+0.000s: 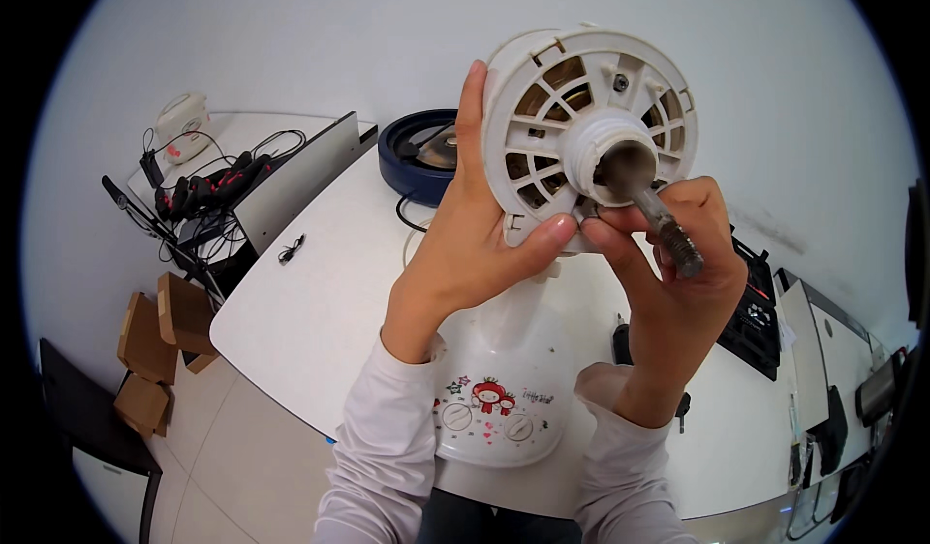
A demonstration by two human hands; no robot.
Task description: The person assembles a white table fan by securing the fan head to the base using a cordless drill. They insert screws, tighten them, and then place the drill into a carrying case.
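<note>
grips fan motor housing (pixel 573 147) in left hand (pixel 450 229) and pinches at its lower edge with right hand (pixel 683 268), with threaded shaft (pixel 678 241) already bare but vented front cover (pixel 635 71) still on.

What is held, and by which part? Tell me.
Left hand: the white motor housing, by its left side. Right hand: at its lower edge; grip unclear.

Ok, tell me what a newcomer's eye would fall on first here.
First, the round white vented housing held up right of upper centre, its metal shaft with a threaded end jutting toward the camera. Below it, the white base with red cartoon figures and two dials. Then the dark blue round object on the white table, left of the housing.
</note>
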